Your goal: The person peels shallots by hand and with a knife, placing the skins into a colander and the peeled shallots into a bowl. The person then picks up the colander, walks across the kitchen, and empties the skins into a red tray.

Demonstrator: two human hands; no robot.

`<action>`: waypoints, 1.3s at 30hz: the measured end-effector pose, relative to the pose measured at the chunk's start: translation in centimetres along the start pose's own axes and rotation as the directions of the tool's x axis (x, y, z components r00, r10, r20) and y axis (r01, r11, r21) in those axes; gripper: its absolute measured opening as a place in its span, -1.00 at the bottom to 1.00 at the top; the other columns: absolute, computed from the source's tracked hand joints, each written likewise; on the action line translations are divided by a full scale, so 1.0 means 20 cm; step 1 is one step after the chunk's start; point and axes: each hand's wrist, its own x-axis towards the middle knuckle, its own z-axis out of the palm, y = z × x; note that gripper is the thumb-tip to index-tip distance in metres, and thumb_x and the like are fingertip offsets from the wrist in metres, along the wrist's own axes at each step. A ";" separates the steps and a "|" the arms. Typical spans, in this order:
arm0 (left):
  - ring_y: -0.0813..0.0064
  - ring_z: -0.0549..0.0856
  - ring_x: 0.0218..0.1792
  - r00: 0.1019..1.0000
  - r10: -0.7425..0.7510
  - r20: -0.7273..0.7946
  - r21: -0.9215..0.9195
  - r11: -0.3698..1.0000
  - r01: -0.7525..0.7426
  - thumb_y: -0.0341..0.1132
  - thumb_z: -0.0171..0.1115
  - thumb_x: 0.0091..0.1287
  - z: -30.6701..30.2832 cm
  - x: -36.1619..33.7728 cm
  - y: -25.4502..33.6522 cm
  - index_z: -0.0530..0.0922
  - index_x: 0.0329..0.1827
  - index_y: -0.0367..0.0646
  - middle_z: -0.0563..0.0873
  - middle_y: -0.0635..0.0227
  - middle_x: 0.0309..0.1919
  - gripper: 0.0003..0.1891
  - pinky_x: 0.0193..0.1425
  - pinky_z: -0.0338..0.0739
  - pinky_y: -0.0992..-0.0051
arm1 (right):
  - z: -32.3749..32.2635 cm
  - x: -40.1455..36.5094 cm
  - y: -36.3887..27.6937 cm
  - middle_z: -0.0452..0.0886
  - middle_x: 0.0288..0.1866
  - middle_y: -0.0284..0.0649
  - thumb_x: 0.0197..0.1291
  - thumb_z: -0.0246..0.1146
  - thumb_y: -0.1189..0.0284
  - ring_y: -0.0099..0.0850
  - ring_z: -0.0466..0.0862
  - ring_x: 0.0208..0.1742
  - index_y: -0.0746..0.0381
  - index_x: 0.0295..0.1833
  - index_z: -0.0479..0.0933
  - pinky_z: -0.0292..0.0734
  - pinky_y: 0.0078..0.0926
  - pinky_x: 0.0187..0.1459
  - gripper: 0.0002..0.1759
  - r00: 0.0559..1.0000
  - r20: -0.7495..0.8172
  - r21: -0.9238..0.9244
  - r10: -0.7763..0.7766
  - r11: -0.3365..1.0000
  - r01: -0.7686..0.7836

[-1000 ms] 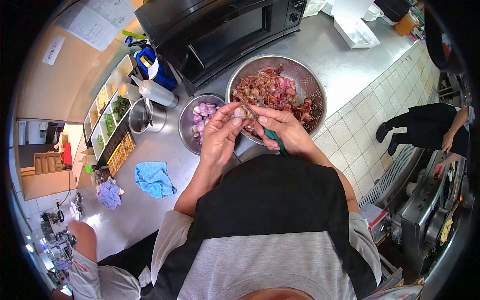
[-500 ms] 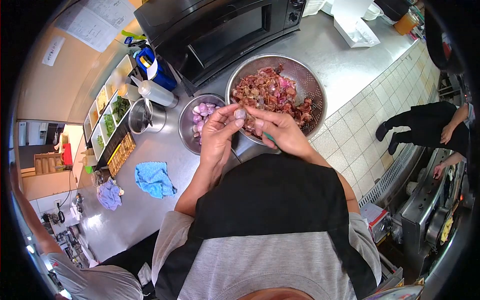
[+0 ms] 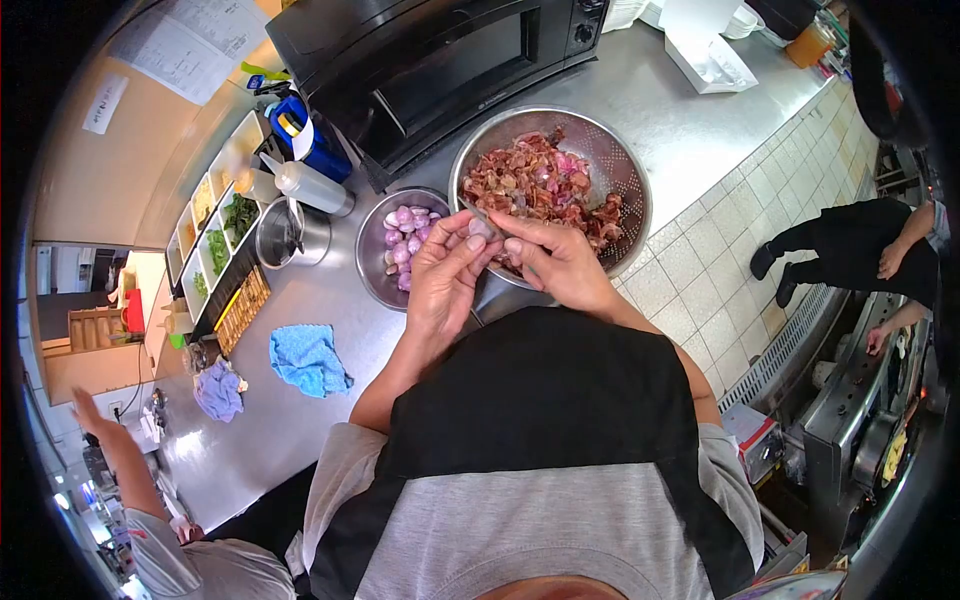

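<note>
My left hand (image 3: 444, 268) pinches a shallot (image 3: 482, 230) between thumb and fingertips, over the near edge of a steel colander. My right hand (image 3: 562, 262) is closed around a small knife (image 3: 470, 208), its thin blade lying against the shallot; the grip is hidden in my fingers. Reddish-brown shallot skins (image 3: 530, 180) fill much of the colander (image 3: 632, 165) beneath. Left of it, touching or nearly so, a steel bowl (image 3: 370, 235) contains several peeled purple shallots (image 3: 405, 225).
A black oven (image 3: 450, 75) stands behind the bowls. At left are a steel pot (image 3: 312, 240), a squeeze bottle (image 3: 312, 187) and ingredient trays (image 3: 215, 245). Blue (image 3: 308, 360) and purple cloths (image 3: 218, 390) lie on the counter. Co-workers are at left (image 3: 190, 560) and right (image 3: 870, 250).
My right hand has turned, bringing the blade up onto the shallot; the green knife handle seen before is now hidden. The co-worker at left has raised an arm.
</note>
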 end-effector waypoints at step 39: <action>0.33 0.61 0.04 0.994 0.027 0.107 -0.007 1.000 -0.027 -0.49 0.05 0.36 -0.07 0.00 0.02 0.39 0.20 -0.33 0.57 0.15 0.06 -0.65 0.21 0.51 0.39 | -0.03 0.00 -0.08 0.47 -0.42 -0.36 0.32 0.12 0.45 -0.66 0.36 -0.59 0.15 0.33 0.35 0.28 -0.72 -0.59 -0.54 0.963 0.084 0.135 0.254 0.955 -0.264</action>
